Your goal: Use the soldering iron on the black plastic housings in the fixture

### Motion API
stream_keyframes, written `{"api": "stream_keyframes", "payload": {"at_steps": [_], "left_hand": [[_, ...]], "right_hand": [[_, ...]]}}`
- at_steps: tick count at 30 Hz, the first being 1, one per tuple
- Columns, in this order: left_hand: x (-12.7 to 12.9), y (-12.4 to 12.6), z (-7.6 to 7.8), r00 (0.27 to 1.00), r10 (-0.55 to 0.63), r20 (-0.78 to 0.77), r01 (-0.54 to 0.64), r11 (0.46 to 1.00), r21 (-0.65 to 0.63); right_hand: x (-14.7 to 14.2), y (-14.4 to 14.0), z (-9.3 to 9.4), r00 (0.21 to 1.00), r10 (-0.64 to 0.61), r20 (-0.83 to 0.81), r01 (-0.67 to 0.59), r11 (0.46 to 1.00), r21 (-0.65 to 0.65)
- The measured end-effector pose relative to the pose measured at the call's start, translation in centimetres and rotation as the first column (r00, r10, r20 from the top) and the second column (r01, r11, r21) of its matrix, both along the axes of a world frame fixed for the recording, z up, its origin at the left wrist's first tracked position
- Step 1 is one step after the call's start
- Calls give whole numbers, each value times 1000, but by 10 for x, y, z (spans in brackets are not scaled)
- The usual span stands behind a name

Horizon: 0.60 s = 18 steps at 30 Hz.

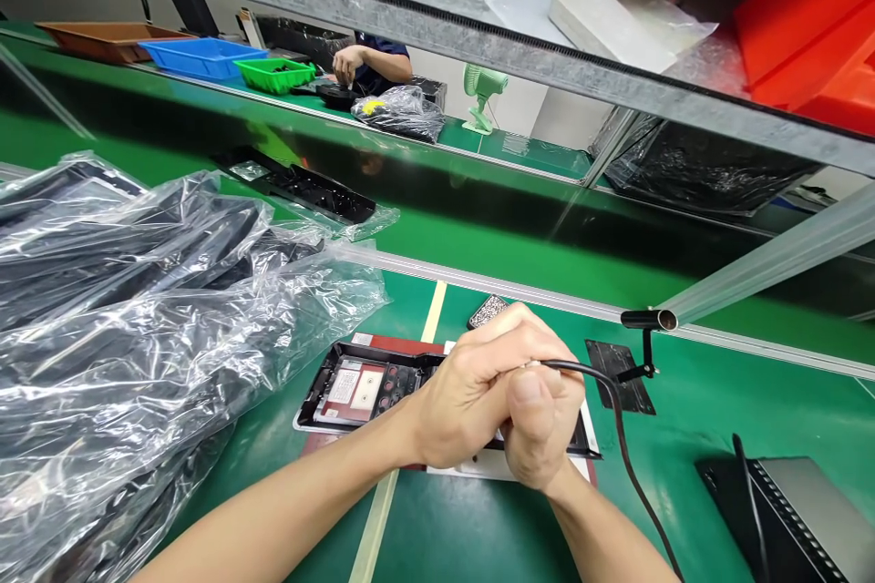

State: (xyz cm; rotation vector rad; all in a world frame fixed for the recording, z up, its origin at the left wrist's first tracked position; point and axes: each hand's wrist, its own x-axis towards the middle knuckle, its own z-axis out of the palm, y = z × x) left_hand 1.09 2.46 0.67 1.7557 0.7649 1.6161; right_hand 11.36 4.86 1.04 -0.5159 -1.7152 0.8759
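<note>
Green tabletop (455, 524) beneath, curled hands (465, 401) clasp black cable (620, 424).

Plastic wrap (170, 346) glares brightly; fan (482, 84) perhaps soft

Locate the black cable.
Head view, right of centre: black cable runs from where left hand meets right hand to the bottom edge, beside the right forearm.

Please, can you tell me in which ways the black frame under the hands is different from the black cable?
Shape: the black frame is broad and angular, with openings; the black cable is thin and smooth.
Pose: the frame lies below the hands, while the cable comes out of the clasped left hand and right hand and curves down.
View: the hands hide part of the frame; the cable shows clearly outside them.
Both are dark.
</note>
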Motion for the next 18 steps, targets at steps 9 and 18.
{"api": "stream_keyframes", "payload": {"at_steps": [9, 18], "left_hand": [[0, -1, 0, 1000, 15, -9, -15, 1000, 7], [1, -1, -3, 1000, 3, 28, -3, 1000, -1]], "right_hand": [[-2, 1, 3, 999, 49, -6, -49, 996, -77], [2, 1, -7, 999, -10, 34, 11, 999, -49]]}}
